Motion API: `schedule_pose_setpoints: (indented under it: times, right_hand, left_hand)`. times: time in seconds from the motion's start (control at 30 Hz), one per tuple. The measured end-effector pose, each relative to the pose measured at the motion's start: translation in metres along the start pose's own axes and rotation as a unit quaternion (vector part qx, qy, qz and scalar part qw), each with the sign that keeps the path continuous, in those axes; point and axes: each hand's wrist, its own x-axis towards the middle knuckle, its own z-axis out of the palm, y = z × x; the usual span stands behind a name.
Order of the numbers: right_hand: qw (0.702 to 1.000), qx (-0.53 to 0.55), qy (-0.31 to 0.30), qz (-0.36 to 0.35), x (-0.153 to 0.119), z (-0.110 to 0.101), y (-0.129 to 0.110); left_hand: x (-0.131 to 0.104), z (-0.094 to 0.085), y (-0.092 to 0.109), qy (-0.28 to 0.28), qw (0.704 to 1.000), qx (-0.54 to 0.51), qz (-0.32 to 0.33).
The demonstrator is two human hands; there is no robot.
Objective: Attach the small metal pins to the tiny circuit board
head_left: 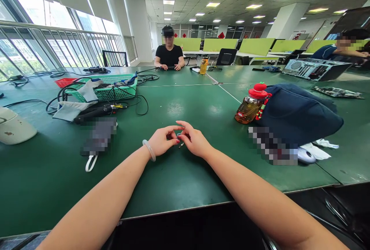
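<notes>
Both hands meet above the green table (pixel 179 180), near its front edge. My left hand (pixel 162 141), with a pale bangle (pixel 149 150) at the wrist, pinches its thumb and fingers together. Facing it, my right hand (pixel 196 141) also has thumb and fingers closed, its forefinger reaching over the left fingertips. Between the fingertips shows a tiny bluish and metallic piece (pixel 179 135), mostly hidden and too small to name. Just below the fingers lies or hangs a small metal bit (pixel 181 145); whether it touches the table I cannot tell.
Left stand a green basket (pixel 121 92) with cables, a blurred phone-like item (pixel 101 136) and a white cap (pixel 14 126). Right are a red-lidded bottle (pixel 249 107), a dark blue bag (pixel 300 111), a mouse (pixel 306 155) and a computer case (pixel 313 68). A person (pixel 169 55) sits opposite.
</notes>
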Motion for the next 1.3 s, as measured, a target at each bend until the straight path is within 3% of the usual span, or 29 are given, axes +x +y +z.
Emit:
schedule_pose_setpoints:
  times: [0.13,0.27,0.37,0.5,0.67,1.13,1.3]
  right_hand:
    - [1.0,-0.024,-0.004,-0.02,-0.002,0.002,-0.003]
    - [0.995,-0.085,-0.042,-0.032,-0.002,0.002,-0.005]
    - [0.995,-0.092,-0.048,0.006,0.0,-0.001,-0.001]
    - [0.991,-0.097,-0.051,0.073,0.003,-0.005,0.008]
    - [0.978,-0.147,-0.141,0.046,0.002,-0.005,0.018]
    - [0.98,-0.138,-0.129,0.058,0.004,-0.004,0.023]
    - [0.986,-0.136,-0.088,0.049,0.005,-0.005,0.018]
  left_hand:
    - [0.0,0.001,0.001,-0.005,1.0,-0.028,-0.002]
    - [-0.001,-0.001,0.002,-0.01,0.997,0.082,0.006]
    - [0.0,-0.005,0.001,-0.011,0.989,0.144,0.008]
    - [0.002,-0.013,-0.007,0.018,0.981,0.185,-0.054]
    - [0.005,-0.016,-0.019,0.044,0.972,0.195,-0.122]
    - [0.004,-0.009,-0.019,0.042,0.982,0.161,-0.092]
    - [0.003,-0.005,-0.019,0.016,0.992,0.111,-0.061]
